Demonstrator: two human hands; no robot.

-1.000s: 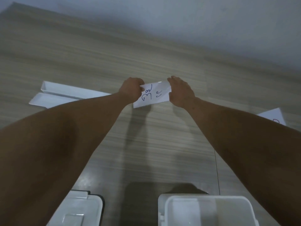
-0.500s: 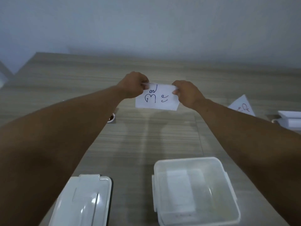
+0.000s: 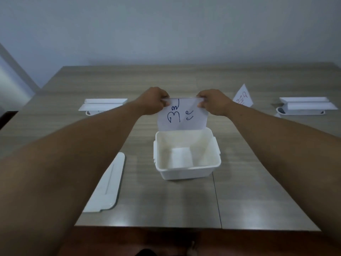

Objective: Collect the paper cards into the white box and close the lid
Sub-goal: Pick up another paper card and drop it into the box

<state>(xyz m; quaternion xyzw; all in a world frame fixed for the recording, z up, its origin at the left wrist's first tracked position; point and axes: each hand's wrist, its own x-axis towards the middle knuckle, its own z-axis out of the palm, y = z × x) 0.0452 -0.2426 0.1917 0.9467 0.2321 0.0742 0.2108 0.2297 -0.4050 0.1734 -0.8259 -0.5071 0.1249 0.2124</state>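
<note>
A white paper card with blue handwriting hangs upright, pinched at its top corners by my left hand and my right hand. Its lower edge sits just above the far rim of the open white box, which stands mid-table. A white sheet lies flat on the box's floor. The white lid lies on the table left of the box, partly hidden by my left forearm. Another folded card with red writing stands on the table right of my right hand.
White tray-like holders stand at the back left and back right of the wood-grain table. The table's near edge runs below the box and a wall rises behind its far edge.
Both hands have brought the card toward me and lowered it from over the table's middle to just above the box's far rim. The camera tilted up, showing the whole table.
</note>
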